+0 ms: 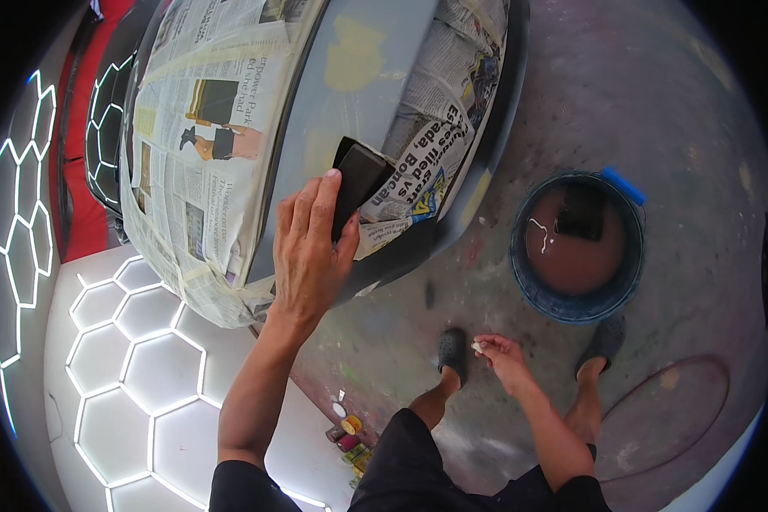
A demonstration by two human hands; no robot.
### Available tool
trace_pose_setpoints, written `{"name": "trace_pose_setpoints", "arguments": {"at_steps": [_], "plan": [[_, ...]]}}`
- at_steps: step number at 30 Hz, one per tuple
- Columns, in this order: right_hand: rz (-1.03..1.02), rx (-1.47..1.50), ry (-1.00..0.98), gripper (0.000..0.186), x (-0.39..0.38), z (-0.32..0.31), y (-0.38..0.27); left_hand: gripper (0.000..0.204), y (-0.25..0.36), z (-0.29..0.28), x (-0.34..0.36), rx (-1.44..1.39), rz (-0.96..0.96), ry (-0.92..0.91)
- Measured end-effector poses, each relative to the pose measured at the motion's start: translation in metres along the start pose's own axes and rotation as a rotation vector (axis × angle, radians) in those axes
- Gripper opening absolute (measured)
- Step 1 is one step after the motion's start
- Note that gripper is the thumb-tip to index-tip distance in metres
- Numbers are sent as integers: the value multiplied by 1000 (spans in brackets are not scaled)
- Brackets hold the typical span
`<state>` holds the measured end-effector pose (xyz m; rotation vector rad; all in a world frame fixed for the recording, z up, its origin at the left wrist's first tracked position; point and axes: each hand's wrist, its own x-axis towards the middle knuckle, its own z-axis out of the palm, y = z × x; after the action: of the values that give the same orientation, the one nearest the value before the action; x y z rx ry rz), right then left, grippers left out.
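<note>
My left fingers [323, 201]: clamped on black rectangular block [361, 177], over grey car panel [401, 47]. Right fingers [500, 343]: pinching small whitish scrap [478, 347], perhaps. Printed newspaper masking [169, 90]: done. Pale-yellow patches [354, 55]: showing; work, I judge, unfinished.

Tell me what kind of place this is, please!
Probably a car body or paint workshop. Newspaper is taped over parts of a vehicle with patchy grey paint, the left hand holds a dark block against it, and a bucket of murky liquid stands nearby.
</note>
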<state>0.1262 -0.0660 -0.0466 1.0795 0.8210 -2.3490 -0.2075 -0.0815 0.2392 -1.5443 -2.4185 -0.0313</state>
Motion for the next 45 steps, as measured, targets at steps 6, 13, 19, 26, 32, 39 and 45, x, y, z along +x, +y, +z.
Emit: {"name": "trace_pose_setpoints", "arguments": {"at_steps": [6,13,19,26,32,39,45], "plan": [[-28,16,0,23,5,2,-1,61,-12,11,92,55,4,72],[-34,64,17,22,2,-5,-16,54,0,6,59,-3,-58,42],[-37,59,22,22,5,-6,-15,60,-10,12,131,79,-52,69],[-10,40,12,24,6,-12,-23,55,-11,15,121,61,-75,110],[-14,15,16,24,3,-25,-26,57,-7,15,103,54,-81,92],[-13,52,5,23,-3,-9,-33,53,-24,14,169,137,-73,92],[-42,60,37,22,-2,-27,-33,51,-7,13,95,82,-123,45]]}}
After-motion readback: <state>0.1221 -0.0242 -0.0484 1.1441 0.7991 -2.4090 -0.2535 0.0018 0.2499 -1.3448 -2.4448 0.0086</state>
